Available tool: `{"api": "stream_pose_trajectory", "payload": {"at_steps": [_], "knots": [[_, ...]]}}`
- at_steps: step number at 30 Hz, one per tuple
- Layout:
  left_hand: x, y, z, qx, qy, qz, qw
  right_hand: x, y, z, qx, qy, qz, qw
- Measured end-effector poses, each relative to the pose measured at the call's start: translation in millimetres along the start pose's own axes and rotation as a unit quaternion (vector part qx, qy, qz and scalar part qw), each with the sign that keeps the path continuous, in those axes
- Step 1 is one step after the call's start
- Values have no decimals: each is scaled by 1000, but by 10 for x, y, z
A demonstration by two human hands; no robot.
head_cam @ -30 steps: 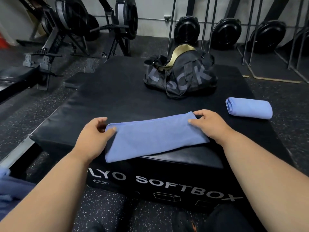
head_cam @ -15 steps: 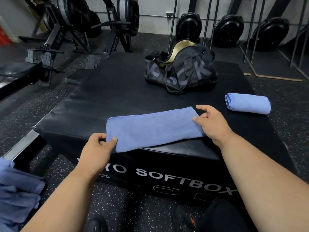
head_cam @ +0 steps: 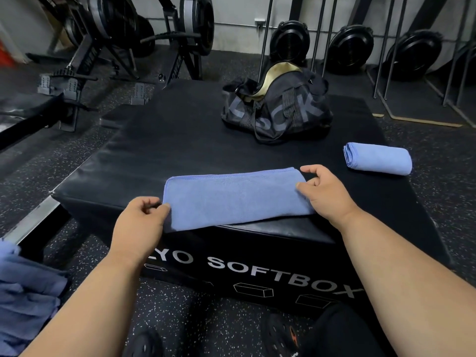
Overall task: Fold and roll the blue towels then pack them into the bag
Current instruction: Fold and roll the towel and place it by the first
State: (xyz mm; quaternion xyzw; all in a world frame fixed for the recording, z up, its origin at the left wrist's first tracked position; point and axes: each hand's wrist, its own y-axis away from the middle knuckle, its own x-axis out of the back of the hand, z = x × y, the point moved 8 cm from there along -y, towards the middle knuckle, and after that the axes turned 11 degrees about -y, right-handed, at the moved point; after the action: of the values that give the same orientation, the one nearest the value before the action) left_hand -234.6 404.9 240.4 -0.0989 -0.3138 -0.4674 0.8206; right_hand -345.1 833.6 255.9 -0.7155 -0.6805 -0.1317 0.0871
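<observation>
A folded blue towel [head_cam: 237, 198] lies as a long strip across the front edge of the black soft box [head_cam: 164, 148]. My left hand [head_cam: 140, 226] pinches its left end at the near corner. My right hand [head_cam: 325, 193] rests on its right end, thumb and fingers touching the cloth. A rolled blue towel [head_cam: 378, 158] sits on the box to the right, apart from both hands. The black duffel bag [head_cam: 277, 109] stands at the back of the box, its top open with a gold lining showing.
A heap of loose blue towels [head_cam: 28, 300] lies at the lower left beside the box. Rowing machines [head_cam: 108, 47] stand at the back left. Upright poles and black fan wheels [head_cam: 350, 47] line the back wall. My shoes [head_cam: 280, 338] are on the speckled floor.
The towel strip was drawn toward the front edge of the box. My left hand shifted down to its near left corner; my right hand stayed at the right end.
</observation>
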Motion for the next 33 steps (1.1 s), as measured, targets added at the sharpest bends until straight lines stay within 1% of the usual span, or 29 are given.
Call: {"api": "stream_pose_trajectory", "payload": {"at_steps": [1,3,6,10,13,15,19,26,29,33], "knots": [[36,-2,91,-19,-25,18,999,0,-28,-2,0,3,4,1000],[33,-71,237,-67,-65,29,995,16,-95,-5,4,3,12,1000],[-62,-233,418,-122,-118,9,985,19,-205,3,3,-20,12,1000],[-239,-408,559,-135,-186,-13,973,-24,-313,-8,18,-24,11,999],[-269,-481,558,-149,-232,16,961,-43,-374,-14,26,-53,35,998],[-264,-482,557,-165,-225,42,959,-57,-426,-12,29,-54,47,997],[-247,-501,505,-147,-201,68,966,-72,-527,41,28,-24,48,998],[-194,-462,472,-113,-164,80,977,-68,-561,45,33,17,70,997],[-184,-444,482,-114,-164,82,977,-69,-565,31,29,34,72,996],[-166,-459,478,-104,-159,74,979,-68,-534,13,35,-1,68,997]]}}
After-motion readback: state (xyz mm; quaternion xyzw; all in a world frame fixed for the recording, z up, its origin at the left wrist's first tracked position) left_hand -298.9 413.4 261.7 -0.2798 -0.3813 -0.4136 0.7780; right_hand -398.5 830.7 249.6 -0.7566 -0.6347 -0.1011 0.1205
